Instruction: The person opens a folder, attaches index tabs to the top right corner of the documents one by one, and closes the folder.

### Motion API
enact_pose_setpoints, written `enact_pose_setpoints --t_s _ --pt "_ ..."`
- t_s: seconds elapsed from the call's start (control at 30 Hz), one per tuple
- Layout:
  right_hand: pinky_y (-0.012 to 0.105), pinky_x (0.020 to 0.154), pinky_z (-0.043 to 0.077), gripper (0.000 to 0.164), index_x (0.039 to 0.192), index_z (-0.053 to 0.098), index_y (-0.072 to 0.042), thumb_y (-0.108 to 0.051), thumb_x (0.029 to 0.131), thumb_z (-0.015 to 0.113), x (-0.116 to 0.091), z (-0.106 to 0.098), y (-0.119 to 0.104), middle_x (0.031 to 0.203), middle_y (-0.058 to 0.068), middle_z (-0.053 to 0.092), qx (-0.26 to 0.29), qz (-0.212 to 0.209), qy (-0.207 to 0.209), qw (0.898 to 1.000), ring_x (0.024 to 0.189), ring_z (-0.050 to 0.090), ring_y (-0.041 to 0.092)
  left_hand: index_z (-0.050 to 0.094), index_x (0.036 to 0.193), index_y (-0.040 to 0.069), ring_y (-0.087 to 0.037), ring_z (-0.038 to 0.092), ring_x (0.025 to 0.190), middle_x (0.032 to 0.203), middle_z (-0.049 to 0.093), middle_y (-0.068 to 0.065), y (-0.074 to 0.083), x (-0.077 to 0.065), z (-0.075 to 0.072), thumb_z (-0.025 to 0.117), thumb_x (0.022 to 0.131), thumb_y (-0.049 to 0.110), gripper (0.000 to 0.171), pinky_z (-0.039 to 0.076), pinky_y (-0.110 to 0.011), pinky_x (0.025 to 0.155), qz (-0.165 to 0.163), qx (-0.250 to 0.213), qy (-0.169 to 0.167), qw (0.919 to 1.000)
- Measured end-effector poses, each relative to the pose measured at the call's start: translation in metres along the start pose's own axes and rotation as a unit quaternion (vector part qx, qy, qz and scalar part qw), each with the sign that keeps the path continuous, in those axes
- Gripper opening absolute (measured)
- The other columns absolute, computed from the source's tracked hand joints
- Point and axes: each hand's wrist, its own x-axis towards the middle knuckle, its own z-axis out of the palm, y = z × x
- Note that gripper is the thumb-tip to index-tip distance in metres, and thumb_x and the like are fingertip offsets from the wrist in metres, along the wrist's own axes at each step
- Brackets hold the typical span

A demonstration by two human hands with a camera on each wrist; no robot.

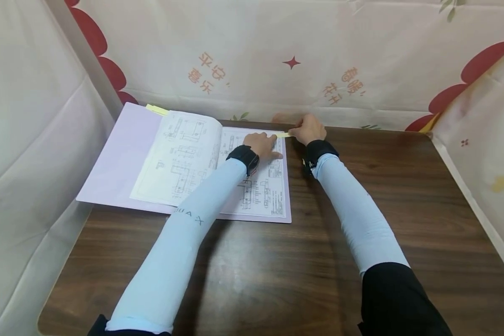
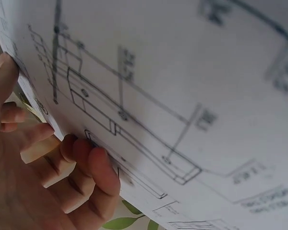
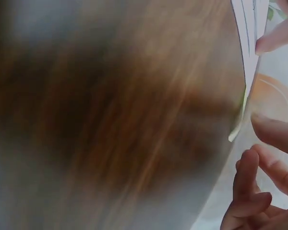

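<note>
A booklet of technical drawings lies spread out in a lilac cover, with a turned left page and a right page. My left hand rests on the right page near its top right corner, fingers spread. In the left wrist view, that hand's fingertips touch the printed sheet. From the corner a narrow yellow sticky tab sticks out to the right. My right hand is at the tab's outer end. In the right wrist view, its thumb and fingers stand just beside the tab, slightly apart.
More yellow tabs stick out at the top of the left page. The dark wooden table extends right and in front. A printed cloth hangs behind the table, with pale cloth at the left side.
</note>
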Motion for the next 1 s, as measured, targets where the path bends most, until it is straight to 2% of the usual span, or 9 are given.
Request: enact_pose_setpoints --t_s 0.13,0.27,0.4,0.5,0.63,0.77,0.83,1.0 --pt "0.051 0.098 0.049 0.032 0.121 0.070 -0.004 -0.025 0.098 0.067 -0.013 -0.009 0.010 0.122 0.017 0.068 0.028 -0.033 0.006 0.999 0.111 0.060 0.036 0.034 0.161 0.021 -0.028 0.062 0.117 0.148 0.058 -0.012 0.002 0.001 0.002 0.053 0.097 0.069 0.082 0.053 -0.042 0.101 0.002 -0.011 0.005 0.9999" --pt "0.050 0.094 0.052 0.029 0.122 0.068 -0.003 -0.021 0.100 0.062 -0.035 -0.019 0.011 0.122 0.019 0.067 0.027 -0.109 -0.014 0.994 0.110 0.062 0.036 0.028 0.163 0.023 -0.031 0.061 0.125 0.152 0.055 -0.012 0.001 0.000 0.003 0.054 0.097 0.068 0.084 0.051 -0.044 0.106 -0.001 -0.032 0.003 0.9995" --pt "0.046 0.088 0.055 0.025 0.118 0.069 -0.007 -0.023 0.101 0.063 -0.071 -0.025 0.007 0.118 0.015 0.069 -0.008 -0.178 -0.058 0.982 0.104 0.065 0.032 0.029 0.162 0.020 -0.035 0.057 0.132 0.155 0.050 -0.014 -0.002 -0.009 0.002 0.057 0.100 0.060 0.080 0.048 -0.048 0.111 0.011 -0.058 0.007 0.9982" --pt "0.042 0.082 0.055 0.021 0.114 0.071 -0.009 -0.023 0.100 0.066 -0.102 -0.026 0.002 0.112 0.011 0.073 -0.025 -0.227 -0.092 0.969 0.097 0.067 0.028 0.037 0.158 0.014 -0.037 0.055 0.133 0.153 0.050 -0.017 -0.004 -0.021 0.000 0.062 0.100 0.052 0.074 0.047 -0.050 0.111 0.028 -0.064 0.022 0.9973" --pt "0.037 0.077 0.054 0.019 0.111 0.075 -0.009 -0.020 0.098 0.069 -0.137 -0.019 -0.008 0.104 0.008 0.074 -0.035 -0.291 -0.109 0.950 0.089 0.066 0.024 0.046 0.151 0.007 -0.038 0.053 0.135 0.150 0.051 -0.018 -0.015 -0.043 0.001 0.066 0.098 0.048 0.069 0.046 -0.051 0.112 0.046 -0.068 0.032 0.9961" --pt "0.035 0.075 0.055 0.020 0.113 0.076 -0.010 -0.020 0.096 0.073 -0.164 -0.010 -0.007 0.105 0.007 0.074 -0.048 -0.327 -0.100 0.938 0.088 0.067 0.022 0.052 0.145 0.008 -0.036 0.055 0.130 0.143 0.054 -0.017 -0.017 -0.069 0.004 0.065 0.099 0.048 0.062 0.050 -0.050 0.108 0.078 -0.088 0.042 0.9922" --pt "0.035 0.075 0.056 0.021 0.114 0.076 -0.011 -0.020 0.095 0.074 -0.173 -0.005 -0.006 0.106 0.006 0.073 -0.055 -0.338 -0.099 0.934 0.090 0.068 0.022 0.054 0.142 0.009 -0.034 0.056 0.126 0.140 0.055 -0.015 -0.017 -0.085 0.006 0.064 0.100 0.048 0.058 0.052 -0.048 0.104 0.089 -0.097 0.060 0.9895" --pt "0.034 0.073 0.056 0.019 0.111 0.077 -0.010 -0.020 0.096 0.073 -0.185 0.004 0.002 0.104 0.007 0.072 -0.046 -0.358 -0.089 0.928 0.090 0.068 0.021 0.058 0.139 0.011 -0.030 0.057 0.124 0.141 0.056 -0.012 -0.020 -0.135 0.007 0.064 0.101 0.047 0.053 0.054 -0.046 0.100 0.104 -0.102 0.136 0.9800"
